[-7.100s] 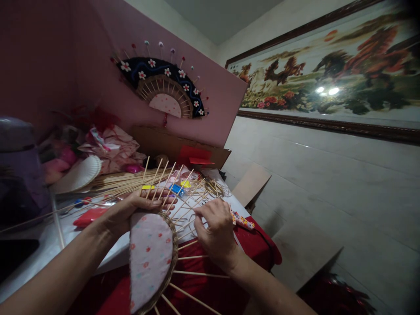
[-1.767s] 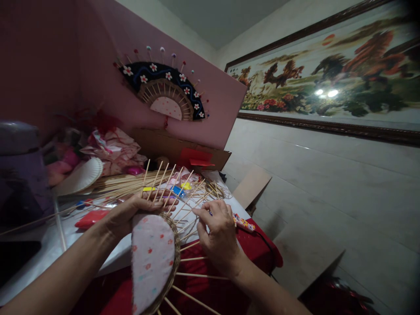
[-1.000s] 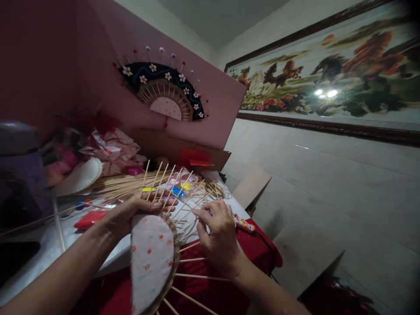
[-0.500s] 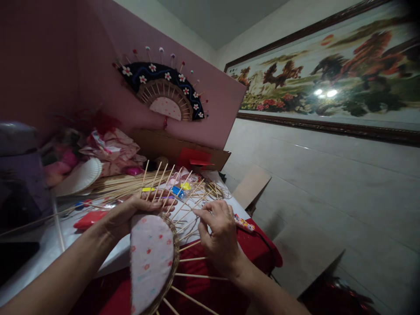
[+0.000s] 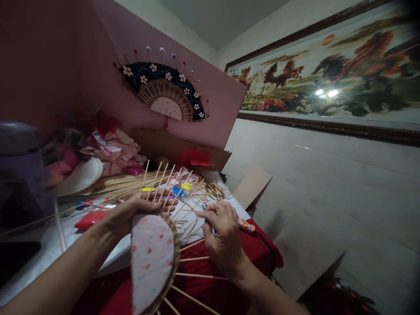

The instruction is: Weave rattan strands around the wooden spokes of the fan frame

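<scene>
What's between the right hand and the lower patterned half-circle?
Head view: from the patterned half-circle, the brown woven rim, then thin sticks reaching toward the right hand.

Left hand (image 5: 147, 204) extends its fingers while right hand (image 5: 223, 236) curls

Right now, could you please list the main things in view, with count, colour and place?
Semicircular fan: one, pale with red flowers, lower centre
Fan sticks: several, tan, radiating from its rim
Decorated fan: one, black, upper centre
Panel: one, pink, behind decorated fan
Framed picture: one, multicoloured, upper right
Container: one, purple, far left
Scalloped piece: one, white, left
Loose sticks: many, tan, left
Flat packet: one, red, left
Tablecloth: one, red, lower centre
Left hand: one, bare, holding semicircular fan
Right hand: one, bare, near fan sticks
</scene>
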`<state>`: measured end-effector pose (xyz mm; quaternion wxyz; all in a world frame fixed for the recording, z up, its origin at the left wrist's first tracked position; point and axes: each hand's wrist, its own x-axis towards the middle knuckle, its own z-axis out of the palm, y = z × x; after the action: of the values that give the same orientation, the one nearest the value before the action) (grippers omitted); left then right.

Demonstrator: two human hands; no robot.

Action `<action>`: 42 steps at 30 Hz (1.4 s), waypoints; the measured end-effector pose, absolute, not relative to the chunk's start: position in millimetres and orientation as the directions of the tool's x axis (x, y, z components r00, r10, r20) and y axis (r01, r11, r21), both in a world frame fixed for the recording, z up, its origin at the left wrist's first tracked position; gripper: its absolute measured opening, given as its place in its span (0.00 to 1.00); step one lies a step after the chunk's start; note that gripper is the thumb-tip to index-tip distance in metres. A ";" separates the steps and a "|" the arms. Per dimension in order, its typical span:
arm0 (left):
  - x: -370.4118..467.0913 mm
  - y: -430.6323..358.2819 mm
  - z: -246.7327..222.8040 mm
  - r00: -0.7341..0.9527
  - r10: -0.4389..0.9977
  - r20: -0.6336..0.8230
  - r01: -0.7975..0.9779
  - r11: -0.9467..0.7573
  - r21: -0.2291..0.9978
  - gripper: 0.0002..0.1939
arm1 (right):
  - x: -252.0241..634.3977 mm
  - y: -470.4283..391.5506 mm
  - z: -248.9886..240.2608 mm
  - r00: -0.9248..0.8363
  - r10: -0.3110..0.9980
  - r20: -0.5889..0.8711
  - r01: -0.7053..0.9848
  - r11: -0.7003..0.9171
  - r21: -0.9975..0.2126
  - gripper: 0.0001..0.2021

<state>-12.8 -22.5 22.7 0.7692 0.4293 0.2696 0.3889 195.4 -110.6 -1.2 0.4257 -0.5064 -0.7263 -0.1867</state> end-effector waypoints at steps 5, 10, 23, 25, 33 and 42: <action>-12.8 -23.2 23.5 0.550 0.831 -0.085 -0.373 0.336 0.865 0.17 | 199.3 -113.5 0.7 -0.035 0.510 0.859 0.864 0.447 -0.230 0.06; -14.0 -20.4 21.7 0.561 0.824 -0.077 -0.392 0.346 0.852 0.17 | 208.8 -114.8 -0.2 0.252 0.555 0.793 0.746 0.411 -0.524 0.09; -23.4 -13.5 16.7 0.492 0.869 -0.048 -0.523 0.339 0.782 0.20 | 266.0 -88.9 -3.2 0.267 0.950 0.160 -0.101 0.193 -0.976 0.16; -23.7 -12.6 16.2 0.471 0.880 -0.053 -0.539 0.336 0.772 0.22 | 246.9 -87.1 -14.2 0.125 0.981 0.147 -0.099 0.160 -0.982 0.16; -22.2 -15.3 14.5 0.463 0.885 -0.041 -0.575 0.335 0.746 0.21 | 194.9 -74.4 -10.5 -0.386 0.915 0.118 -0.307 -0.006 -0.952 0.20; -21.4 -6.4 3.2 0.391 0.912 -0.124 -0.573 0.347 0.742 0.20 | 185.0 -55.2 -15.9 -0.472 0.875 0.107 -0.323 -0.059 -0.945 0.18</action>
<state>-21.4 -6.4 3.2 0.7740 0.3106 0.2727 0.4796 185.0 -55.2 -15.9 0.4416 -0.2629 -0.5251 0.6784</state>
